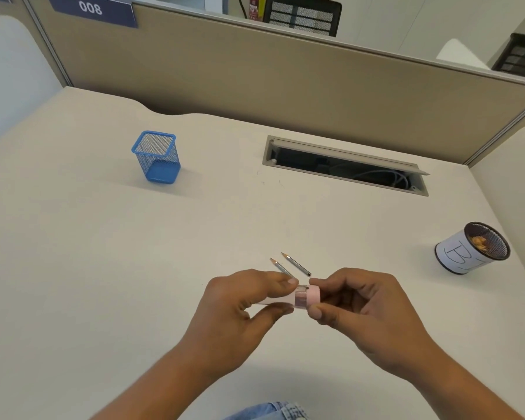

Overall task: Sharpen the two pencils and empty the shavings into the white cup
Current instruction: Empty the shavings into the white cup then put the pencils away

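Note:
Both my hands hold a small pink pencil sharpener [306, 297] just above the desk's front middle. My left hand [240, 310] pinches its clear body between thumb and fingers, while my right hand [355, 301] grips the pink cap end. Two short grey pencils lie side by side on the desk just beyond my fingers, points toward the far left: one [296, 264] in full view, the other [281, 267] partly hidden by my left hand. The white cup [467, 253], a paper-wrapped mesh cup with shavings inside, stands at the right.
A blue mesh pencil holder [156, 157] stands at the far left of the beige desk [103, 253]. An open cable slot [346, 166] runs along the back. Partition walls close the desk at the back and right.

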The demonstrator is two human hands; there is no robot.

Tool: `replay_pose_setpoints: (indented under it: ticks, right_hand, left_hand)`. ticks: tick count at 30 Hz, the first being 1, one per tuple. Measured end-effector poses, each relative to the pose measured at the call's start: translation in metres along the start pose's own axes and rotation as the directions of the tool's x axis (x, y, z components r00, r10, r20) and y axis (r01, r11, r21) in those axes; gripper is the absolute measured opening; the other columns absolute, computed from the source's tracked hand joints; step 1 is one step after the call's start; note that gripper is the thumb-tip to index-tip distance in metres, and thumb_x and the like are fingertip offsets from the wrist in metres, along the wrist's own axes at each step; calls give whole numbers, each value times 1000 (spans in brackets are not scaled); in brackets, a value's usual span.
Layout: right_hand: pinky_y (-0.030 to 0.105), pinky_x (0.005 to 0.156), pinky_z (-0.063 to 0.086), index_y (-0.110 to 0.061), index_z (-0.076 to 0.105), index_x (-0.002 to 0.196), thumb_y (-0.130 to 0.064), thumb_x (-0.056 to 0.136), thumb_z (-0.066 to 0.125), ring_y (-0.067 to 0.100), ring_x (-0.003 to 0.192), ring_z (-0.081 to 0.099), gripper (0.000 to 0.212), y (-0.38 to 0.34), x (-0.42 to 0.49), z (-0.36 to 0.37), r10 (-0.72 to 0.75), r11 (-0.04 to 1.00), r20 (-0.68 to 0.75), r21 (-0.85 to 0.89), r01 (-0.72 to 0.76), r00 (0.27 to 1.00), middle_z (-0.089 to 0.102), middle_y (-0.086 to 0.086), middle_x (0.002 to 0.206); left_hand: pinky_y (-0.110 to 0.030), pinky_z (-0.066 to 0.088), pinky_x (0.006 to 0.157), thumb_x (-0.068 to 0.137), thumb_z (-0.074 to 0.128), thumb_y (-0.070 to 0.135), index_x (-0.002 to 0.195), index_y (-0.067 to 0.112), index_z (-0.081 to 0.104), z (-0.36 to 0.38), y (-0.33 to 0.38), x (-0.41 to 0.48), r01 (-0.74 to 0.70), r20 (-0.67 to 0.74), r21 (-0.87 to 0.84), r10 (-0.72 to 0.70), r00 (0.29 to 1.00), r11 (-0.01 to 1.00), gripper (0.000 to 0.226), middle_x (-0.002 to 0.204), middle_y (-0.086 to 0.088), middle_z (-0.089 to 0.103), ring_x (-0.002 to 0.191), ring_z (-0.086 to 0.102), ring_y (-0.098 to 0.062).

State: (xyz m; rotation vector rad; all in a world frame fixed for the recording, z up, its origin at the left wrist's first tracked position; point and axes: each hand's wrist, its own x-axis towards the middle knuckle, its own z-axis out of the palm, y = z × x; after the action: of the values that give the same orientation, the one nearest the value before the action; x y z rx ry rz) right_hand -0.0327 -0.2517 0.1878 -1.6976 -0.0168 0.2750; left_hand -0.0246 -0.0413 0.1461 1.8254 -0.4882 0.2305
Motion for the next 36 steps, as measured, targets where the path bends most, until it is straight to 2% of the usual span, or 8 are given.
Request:
replay_pose_setpoints:
  ticks: [6, 9, 17, 20, 23, 26, 31, 36]
  right_hand:
    - [20, 64, 54, -4, 77, 78, -16, 60, 86, 16, 62, 66, 24, 2, -1, 2, 47, 999, -18, 21, -46, 999, 78, 6, 78]
    - [22, 66, 55, -5, 77, 77, -1, 68, 86, 18, 66, 67, 14, 5, -1, 3, 64, 998, 0, 15, -64, 998, 77, 6, 76]
    - [23, 65, 55, -16, 73, 76, 0, 72, 87, 17, 71, 70, 21, 4, -3, 9, -77, 972, -26, -226, 69, 997, 73, -9, 76]
    - [27, 66, 59, -20, 76, 81, -6, 71, 88, 21, 70, 70, 21, -2, -1, 7, -117, 969, -11, -223, 111, 993, 75, -1, 82]
    - [23, 68, 59, -22, 78, 90, -3, 72, 85, 21, 78, 74, 27, -5, 0, 4, -171, 966, -15, -201, 164, 985, 77, 2, 89]
    - [23, 70, 60, -24, 78, 92, 1, 74, 84, 24, 82, 74, 32, -8, 0, 2, -232, 945, 7, -237, 227, 973, 76, 2, 91]
    - [21, 71, 60, -23, 79, 99, -20, 75, 83, 19, 83, 75, 25, -13, 3, 1, -262, 935, 35, -238, 263, 964, 76, -4, 92]
    - [20, 70, 58, -18, 79, 102, -22, 77, 80, 19, 82, 73, 25, -14, 8, -1, -291, 925, 42, -242, 293, 956, 73, -3, 90]
  left_hand:
    - [-31, 58, 78, 76, 78, 6, 103, 15, 76, 5, -5, -5, -76, -13, 27, 77, 997, 997, 28, 106, 7, 76, 96, 71, -9]
    - [-31, 58, 77, 76, 78, 6, 104, 15, 76, 8, -9, -12, -45, -24, 12, 46, 999, 999, 29, 105, 7, 76, 94, 71, -10]
    - [-27, 57, 76, 74, 79, 5, 97, 19, 77, 11, -10, -13, 70, -43, -24, -70, 997, 997, 28, 102, 11, 77, 95, 72, -9]
    - [-30, 55, 77, 77, 80, 11, 96, 29, 71, 4, -5, -6, 178, 54, -41, -176, 983, 983, 28, 101, 15, 74, 97, 70, -11]
    - [-22, 52, 85, 78, 78, 33, 114, 34, 66, -6, -3, 7, 176, 253, -9, -168, 953, 984, 38, 105, 18, 69, 99, 66, -10]
    - [-28, 53, 81, 85, 68, 44, 121, 32, 66, -11, 1, 13, 204, 357, 12, -195, 913, 979, 38, 97, 14, 68, 92, 65, -15]
    - [-15, 46, 68, 88, 66, 37, 116, 27, 71, -13, 10, 15, 71, 243, 73, -87, 966, 995, 30, 82, 25, 62, 77, 61, -12]
    - [-10, 44, 75, 89, 65, 29, 117, 17, 71, -7, 16, 15, 9, 165, 84, -23, 986, 996, 31, 94, 20, 67, 82, 63, -3]
